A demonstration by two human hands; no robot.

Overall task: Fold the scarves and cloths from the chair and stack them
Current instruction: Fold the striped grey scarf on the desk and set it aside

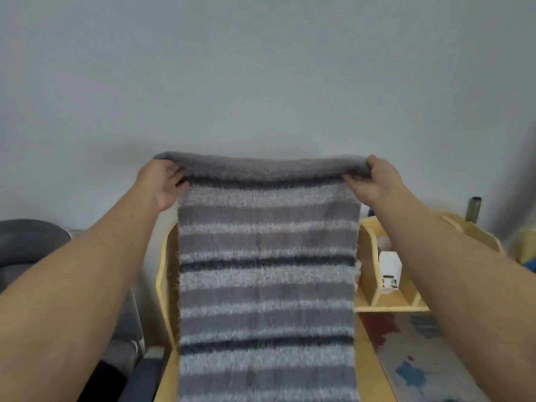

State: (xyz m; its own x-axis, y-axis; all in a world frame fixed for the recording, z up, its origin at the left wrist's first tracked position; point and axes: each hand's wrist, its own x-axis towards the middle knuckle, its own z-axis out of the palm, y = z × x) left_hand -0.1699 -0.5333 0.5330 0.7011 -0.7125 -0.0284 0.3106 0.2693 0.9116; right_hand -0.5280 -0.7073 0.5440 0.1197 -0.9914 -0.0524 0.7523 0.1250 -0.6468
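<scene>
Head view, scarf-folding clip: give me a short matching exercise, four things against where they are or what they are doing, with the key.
Things:
1. left hand
2. right hand
3. striped scarf
4. white box

States or places:
A. stands in the wooden organiser
B. hangs down from both hands, grey with dark and light bands
C. grips the scarf's top edge at the corner on the view's right
D. grips the scarf's top edge at the corner on the view's left

Pairs: 1-D, 2-C, 3-B, 4-A
</scene>
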